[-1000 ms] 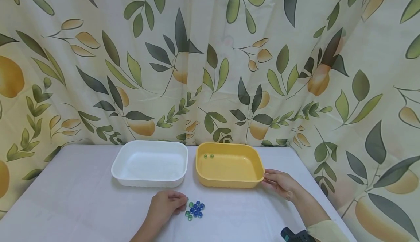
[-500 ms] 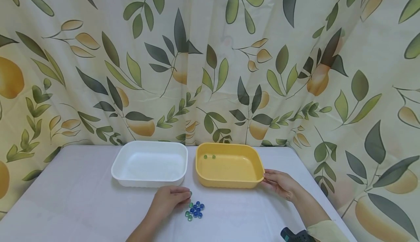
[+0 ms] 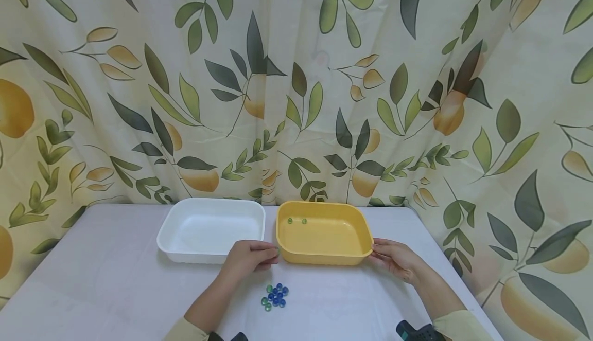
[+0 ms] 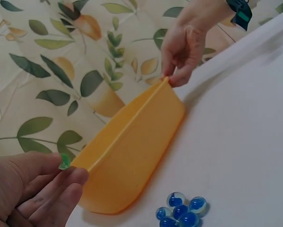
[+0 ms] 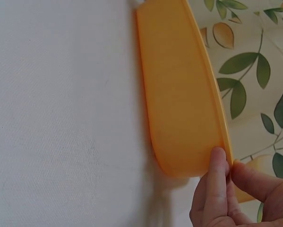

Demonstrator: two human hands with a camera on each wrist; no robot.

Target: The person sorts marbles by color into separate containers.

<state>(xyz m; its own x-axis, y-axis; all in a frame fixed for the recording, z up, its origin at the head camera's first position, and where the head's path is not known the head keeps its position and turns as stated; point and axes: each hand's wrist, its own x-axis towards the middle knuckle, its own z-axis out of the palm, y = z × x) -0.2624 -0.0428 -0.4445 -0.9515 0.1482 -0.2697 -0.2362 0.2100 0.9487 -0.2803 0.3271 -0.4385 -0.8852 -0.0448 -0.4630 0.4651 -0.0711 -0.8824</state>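
The left grip (image 3: 250, 256) pinched a green marble (image 4: 64, 161) just beside the yellow tray (image 3: 319, 259), whose opposite end the right grip (image 3: 398, 259) held by the rim. Nearer the person than the left grip, a marble cluster (image 3: 276, 295) lay on the desk (image 3: 347, 305); leftward and beyond it stood a white tray (image 3: 194, 257).

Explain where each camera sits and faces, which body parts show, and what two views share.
Head: worn there, facing forward and down at white tray, yellow tray and marbles; left fingers, right fingers, both forearms show.
Left wrist: worn there, facing the yellow tray; left fingers pinch a green marble.
Right wrist: worn there, facing the yellow tray's outside; right fingers show.
Shared by both wrist views: yellow tray, right fingers.
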